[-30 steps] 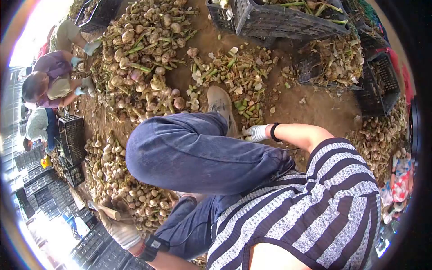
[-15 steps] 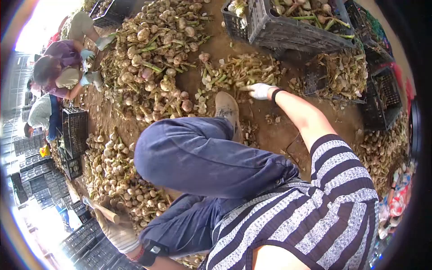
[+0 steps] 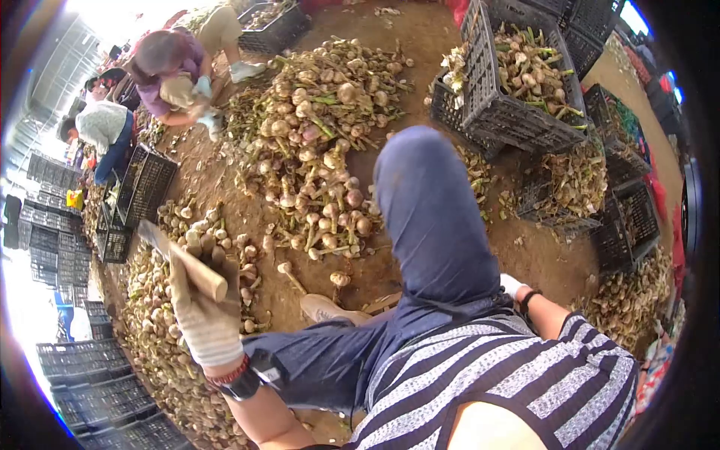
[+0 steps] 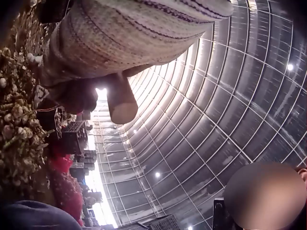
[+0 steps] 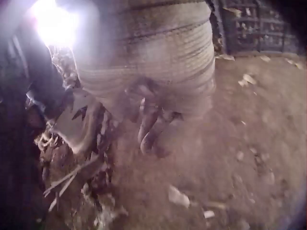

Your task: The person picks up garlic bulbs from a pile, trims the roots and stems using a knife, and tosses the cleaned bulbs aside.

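My left hand (image 3: 206, 315), in a striped pale glove, grips the wooden handle (image 3: 199, 274) of a knife-like tool with a flat metal blade (image 3: 154, 238), raised over a pile of garlic bulbs (image 3: 161, 292). In the left wrist view, the rounded handle end (image 4: 123, 111) sticks out below the glove. My gloved right hand (image 3: 512, 286) is low beside the raised knee, partly hidden by it. In the right wrist view its glove (image 5: 148, 57) is close over dirt, near dry stalk scraps (image 5: 67, 179); the fingers are blurred, and I cannot tell whether they hold anything.
A large heap of garlic with stems (image 3: 322, 112) is ahead. A black crate of garlic (image 3: 517, 82) stands at upper right, with a husk-filled crate (image 3: 566, 187) nearer. Another person (image 3: 169, 64) crouches beyond the heap. Crates (image 3: 146, 184) stand at left.
The head view has shifted, and the raised knee now covers the trimmings heap. My right hand swept forward over the trimmings, then came back beside the knee. My left hand, still gripping the tool, appears higher.
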Demonstrator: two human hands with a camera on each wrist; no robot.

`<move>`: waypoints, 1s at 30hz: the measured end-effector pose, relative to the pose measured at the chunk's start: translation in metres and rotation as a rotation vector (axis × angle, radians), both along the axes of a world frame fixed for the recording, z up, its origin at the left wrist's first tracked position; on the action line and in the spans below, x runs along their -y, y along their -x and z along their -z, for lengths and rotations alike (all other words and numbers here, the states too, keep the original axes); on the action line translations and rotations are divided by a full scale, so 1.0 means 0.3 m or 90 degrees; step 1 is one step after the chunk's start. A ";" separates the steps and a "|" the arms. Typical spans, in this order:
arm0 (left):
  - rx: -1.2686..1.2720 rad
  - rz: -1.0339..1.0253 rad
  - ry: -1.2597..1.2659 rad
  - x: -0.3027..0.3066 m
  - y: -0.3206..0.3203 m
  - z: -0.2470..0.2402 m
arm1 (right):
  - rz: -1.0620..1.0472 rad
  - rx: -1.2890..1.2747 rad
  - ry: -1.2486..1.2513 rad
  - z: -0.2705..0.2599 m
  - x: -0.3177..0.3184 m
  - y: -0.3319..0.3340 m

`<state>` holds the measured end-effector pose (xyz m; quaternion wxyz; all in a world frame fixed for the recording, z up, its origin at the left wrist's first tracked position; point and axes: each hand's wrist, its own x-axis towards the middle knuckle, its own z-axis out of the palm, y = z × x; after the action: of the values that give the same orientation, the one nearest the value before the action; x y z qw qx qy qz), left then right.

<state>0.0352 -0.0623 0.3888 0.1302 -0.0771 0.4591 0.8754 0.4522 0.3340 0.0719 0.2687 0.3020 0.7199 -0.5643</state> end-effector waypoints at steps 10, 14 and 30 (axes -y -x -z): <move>0.065 -0.026 -0.139 0.223 0.259 0.465 | 0.126 -0.040 -0.091 0.058 -0.058 -0.091; 0.074 -0.068 -0.158 0.275 0.237 0.453 | 0.096 -0.010 -0.123 0.017 -0.050 0.011; 0.065 -0.033 -0.228 0.224 0.140 0.442 | 0.175 -0.114 -0.235 0.042 -0.262 0.169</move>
<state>-0.0069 -0.1295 0.2564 0.1428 -0.1089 0.2866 0.9411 0.4014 0.4127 0.0594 0.0651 0.3899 0.7837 -0.4791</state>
